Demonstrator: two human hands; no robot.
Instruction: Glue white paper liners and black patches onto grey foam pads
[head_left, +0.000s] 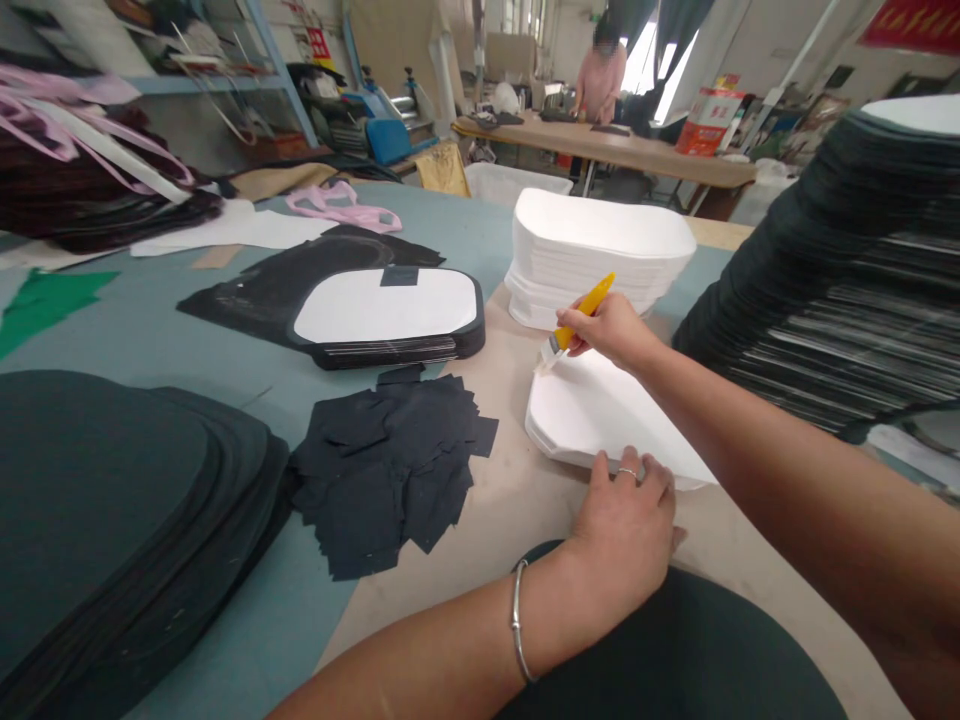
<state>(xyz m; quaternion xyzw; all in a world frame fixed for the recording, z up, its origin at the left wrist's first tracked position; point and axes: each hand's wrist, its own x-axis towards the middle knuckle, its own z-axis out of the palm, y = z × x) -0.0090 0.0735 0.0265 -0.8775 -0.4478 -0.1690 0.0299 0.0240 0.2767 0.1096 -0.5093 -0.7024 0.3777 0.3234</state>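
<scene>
A yellow-handled brush (592, 300) is pinched in my right hand (611, 330), its bristles touching the far left corner of a low stack of white rounded panels (600, 405). At the near edge of that stack rests my left hand (626, 515), fingers spread, a ring and a bracelet on it. A large dark panel (697, 650) lies beneath my left wrist. Behind the brush stands a taller white stack (600, 245). To the left are a pile of small dark fabric squares (390, 465) and dark panels topped by a white one (386, 305) with a dark square on its edge.
Large dark panels (97, 500) are stacked at the left. A tall leaning dark stack (847, 250) rises at the right. Pink straps (345, 207) and green cloth (52, 305) lie farther back. A person (600, 80) stands behind another table (637, 148).
</scene>
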